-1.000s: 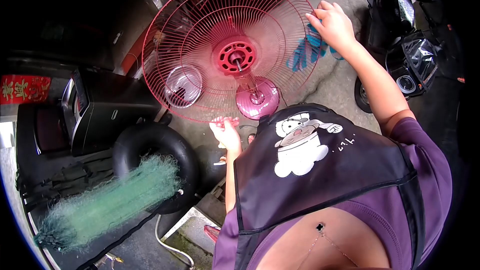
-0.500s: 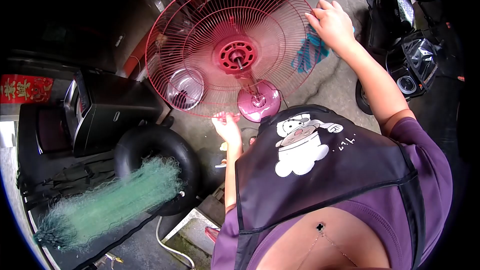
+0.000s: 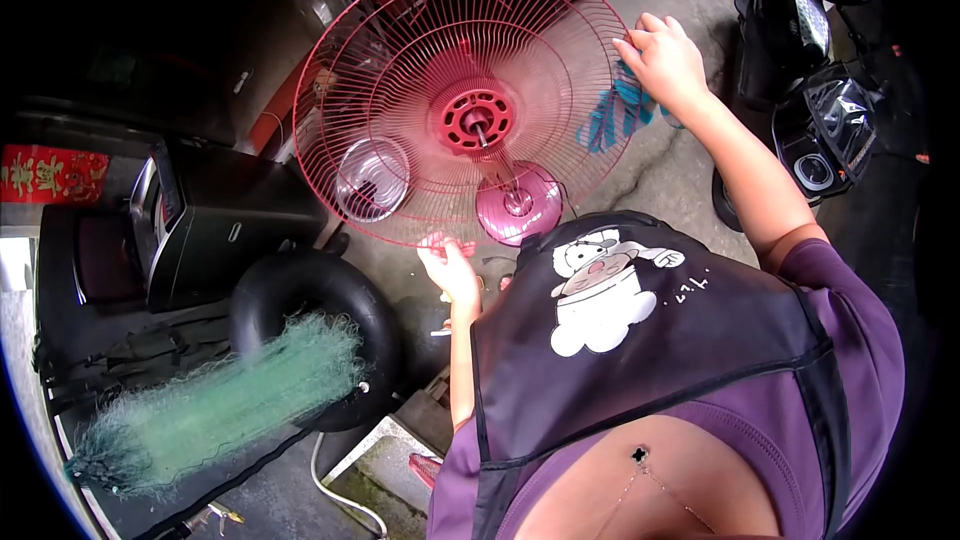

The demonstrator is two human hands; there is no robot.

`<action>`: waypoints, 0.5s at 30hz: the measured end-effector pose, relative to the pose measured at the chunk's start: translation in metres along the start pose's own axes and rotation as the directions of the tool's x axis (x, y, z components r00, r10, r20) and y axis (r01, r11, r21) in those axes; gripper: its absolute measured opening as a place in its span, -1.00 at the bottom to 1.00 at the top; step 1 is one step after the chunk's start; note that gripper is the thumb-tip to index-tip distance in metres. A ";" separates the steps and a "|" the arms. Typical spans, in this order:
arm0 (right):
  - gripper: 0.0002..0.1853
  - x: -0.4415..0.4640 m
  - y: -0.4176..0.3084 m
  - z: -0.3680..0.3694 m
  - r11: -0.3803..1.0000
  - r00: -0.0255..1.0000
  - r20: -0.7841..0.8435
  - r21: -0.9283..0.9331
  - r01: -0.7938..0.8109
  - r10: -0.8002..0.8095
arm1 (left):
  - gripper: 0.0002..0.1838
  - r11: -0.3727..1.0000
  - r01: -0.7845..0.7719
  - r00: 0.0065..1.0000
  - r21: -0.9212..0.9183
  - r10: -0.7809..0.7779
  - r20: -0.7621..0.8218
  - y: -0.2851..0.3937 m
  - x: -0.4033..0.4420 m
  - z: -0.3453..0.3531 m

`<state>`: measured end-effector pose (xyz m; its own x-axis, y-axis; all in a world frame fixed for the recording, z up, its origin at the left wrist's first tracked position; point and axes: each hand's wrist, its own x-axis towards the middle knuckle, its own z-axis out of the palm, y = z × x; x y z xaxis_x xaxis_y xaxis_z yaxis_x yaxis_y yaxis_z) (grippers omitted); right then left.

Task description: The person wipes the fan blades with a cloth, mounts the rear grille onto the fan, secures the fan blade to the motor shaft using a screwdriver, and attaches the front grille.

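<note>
A red wire fan guard (image 3: 385, 90) sits around the red hub (image 3: 478, 121) of a standing fan, whose pink round base (image 3: 519, 203) rests on the floor. A metal shaft sticks out of the hub, with no blades on it. My left hand (image 3: 449, 265) grips the guard's near lower rim, its fingers partly behind the wires. At the guard's right rim, my right hand (image 3: 665, 62) is closed on the edge. Through the wires show a clear round fan blade piece (image 3: 373, 178) and a blue patterned item (image 3: 615, 115), both on the floor.
To the left stand a black box-shaped appliance (image 3: 230, 220) and a black inner tube (image 3: 265, 300) with green netting (image 3: 230, 405) over it. A motor scooter (image 3: 810, 140) is at the right. Below lies a stone basin (image 3: 375, 455) beside a pale hose (image 3: 325, 480).
The guard has shifted slightly right and down from its position a second ago, with both my hands staying on its rim.
</note>
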<state>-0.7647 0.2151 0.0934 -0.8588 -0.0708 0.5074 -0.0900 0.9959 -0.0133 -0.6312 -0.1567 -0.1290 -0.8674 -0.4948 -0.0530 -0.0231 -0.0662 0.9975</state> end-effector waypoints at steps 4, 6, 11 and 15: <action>-0.69 0.000 -0.002 -0.004 1.000 1.000 -0.015 0.015 0.016 -0.016 | -0.74 0.999 0.036 0.999 -0.028 -0.035 0.035 -0.008 -0.001 -0.004; -0.69 0.000 -0.003 -0.005 0.999 0.999 -0.039 0.029 0.034 -0.033 | -0.75 0.997 0.063 0.997 -0.047 -0.061 0.040 -0.011 -0.003 -0.002; -0.70 -0.003 -0.007 -0.007 1.000 1.000 -0.012 0.023 0.020 -0.020 | -0.80 0.988 0.140 0.989 -0.061 -0.137 0.048 -0.019 -0.002 0.000; -0.69 -0.004 -0.004 0.000 0.999 1.000 0.019 0.032 -0.026 0.025 | -0.80 0.996 0.065 0.998 -0.061 -0.063 0.029 -0.013 0.002 -0.002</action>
<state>-0.7612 0.2112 0.0916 -0.8702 -0.0468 0.4905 -0.0840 0.9950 -0.0541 -0.6316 -0.1581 -0.1421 -0.8783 -0.4642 -0.1142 -0.0488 -0.1506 0.9874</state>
